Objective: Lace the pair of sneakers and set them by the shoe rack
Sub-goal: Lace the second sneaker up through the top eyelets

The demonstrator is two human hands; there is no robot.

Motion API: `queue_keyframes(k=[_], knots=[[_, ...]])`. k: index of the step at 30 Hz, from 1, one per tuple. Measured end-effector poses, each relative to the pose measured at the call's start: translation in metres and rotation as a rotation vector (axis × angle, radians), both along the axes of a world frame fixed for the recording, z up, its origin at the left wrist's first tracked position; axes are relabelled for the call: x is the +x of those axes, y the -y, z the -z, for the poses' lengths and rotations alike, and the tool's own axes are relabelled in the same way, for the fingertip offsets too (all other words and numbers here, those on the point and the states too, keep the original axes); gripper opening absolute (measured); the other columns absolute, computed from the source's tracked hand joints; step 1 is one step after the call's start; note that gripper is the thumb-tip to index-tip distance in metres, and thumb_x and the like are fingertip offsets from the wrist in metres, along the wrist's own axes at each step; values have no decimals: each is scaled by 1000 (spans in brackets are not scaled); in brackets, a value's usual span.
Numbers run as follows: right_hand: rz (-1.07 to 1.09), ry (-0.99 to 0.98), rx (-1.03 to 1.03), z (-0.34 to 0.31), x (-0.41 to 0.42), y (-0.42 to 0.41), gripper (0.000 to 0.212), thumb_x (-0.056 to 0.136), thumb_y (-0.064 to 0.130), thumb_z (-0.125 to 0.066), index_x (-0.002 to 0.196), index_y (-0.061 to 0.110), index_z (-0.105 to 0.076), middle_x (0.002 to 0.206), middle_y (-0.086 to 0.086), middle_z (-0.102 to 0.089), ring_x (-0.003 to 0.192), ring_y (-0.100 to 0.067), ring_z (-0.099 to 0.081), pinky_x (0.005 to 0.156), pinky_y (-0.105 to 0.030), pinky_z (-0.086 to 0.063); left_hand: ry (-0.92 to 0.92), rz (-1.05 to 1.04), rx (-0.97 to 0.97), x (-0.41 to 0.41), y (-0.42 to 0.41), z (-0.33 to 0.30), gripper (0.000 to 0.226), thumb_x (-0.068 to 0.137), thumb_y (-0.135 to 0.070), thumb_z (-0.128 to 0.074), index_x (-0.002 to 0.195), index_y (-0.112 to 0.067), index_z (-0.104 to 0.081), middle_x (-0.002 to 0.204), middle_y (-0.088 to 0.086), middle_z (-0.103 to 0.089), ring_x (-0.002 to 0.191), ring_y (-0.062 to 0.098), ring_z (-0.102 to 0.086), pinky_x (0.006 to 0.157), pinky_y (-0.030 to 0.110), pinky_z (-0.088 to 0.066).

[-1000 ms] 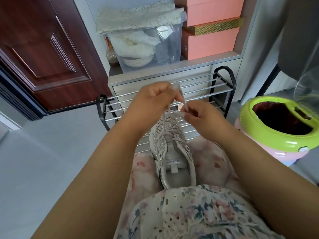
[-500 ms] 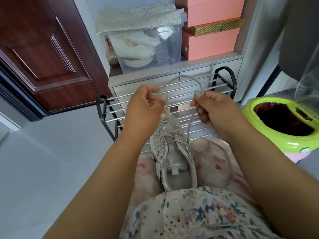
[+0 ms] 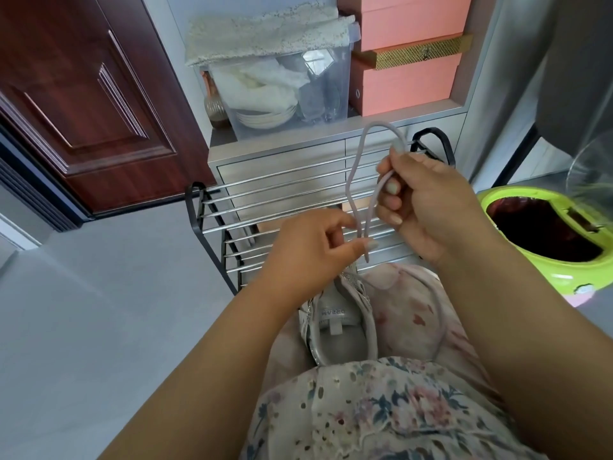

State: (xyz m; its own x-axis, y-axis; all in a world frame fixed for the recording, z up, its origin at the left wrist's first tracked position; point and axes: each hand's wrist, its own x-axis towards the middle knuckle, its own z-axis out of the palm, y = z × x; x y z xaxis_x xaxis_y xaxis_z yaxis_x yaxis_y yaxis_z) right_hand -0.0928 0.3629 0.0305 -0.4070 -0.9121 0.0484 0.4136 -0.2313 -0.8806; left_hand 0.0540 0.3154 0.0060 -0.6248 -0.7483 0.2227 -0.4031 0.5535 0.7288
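Pale lilac lace (image 3: 360, 180) arches above a sneaker (image 3: 345, 327) resting on a person's lap, just in front of the shoe rack (image 3: 282, 194). Right hand (image 3: 428, 207), nearer the rack, is pinched shut on the lace's upper run; left hand (image 3: 308, 250), lower and over the shoe's front, closes thumb and finger on the lace near its tip. Lacing appears midway (the second sneaker is out of sight). Next, the tip likely needs steering into an open eyelet, then drawing snug.
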Motion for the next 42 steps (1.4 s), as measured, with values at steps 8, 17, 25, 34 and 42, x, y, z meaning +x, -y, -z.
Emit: queue_keyframes(k=[8,17,25,34,42], knots=[[-61,-84,36,10,2,2,27,96,26,-50,77,9,-60,54,0,-45,46,-12,-37,41,-22,-32,-225,-36,185,-4,6,-10,17,90,-17,-62,74,-15,-61,55,-7,-49,47,7,-38,48,19,-35],[-243,-702,231,25,-5,-5,17,81,23,-71,72,11,-63,50,5,-45,44,-9,-35,43,-18,-31,-285,-73,263,1,13,-11,14,92,-13,-59,80,-7,-63,49,-5,-51,39,7,-42,42,21,-39],[-169,-438,185,34,-10,2,16,86,15,-62,83,-1,-61,57,-1,-57,47,-10,-51,43,-19,-42,-191,-238,218,2,13,0,7,90,-27,-61,93,-21,-63,75,-1,-69,46,0,-52,50,21,-44],[-195,-409,262,50,-8,5,10,82,7,-68,78,1,-61,66,-13,-63,53,-15,-59,48,-21,-50,334,-101,-132,5,-4,17,36,95,-40,-46,71,-15,-56,61,1,-55,67,24,-56,61,36,-46],[-186,-448,314,50,-7,4,14,82,8,-69,71,6,-60,60,-7,-65,52,-14,-61,52,-22,-53,453,0,-179,4,-8,17,30,98,-42,-41,88,-20,-58,77,-4,-53,78,22,-56,66,34,-45]])
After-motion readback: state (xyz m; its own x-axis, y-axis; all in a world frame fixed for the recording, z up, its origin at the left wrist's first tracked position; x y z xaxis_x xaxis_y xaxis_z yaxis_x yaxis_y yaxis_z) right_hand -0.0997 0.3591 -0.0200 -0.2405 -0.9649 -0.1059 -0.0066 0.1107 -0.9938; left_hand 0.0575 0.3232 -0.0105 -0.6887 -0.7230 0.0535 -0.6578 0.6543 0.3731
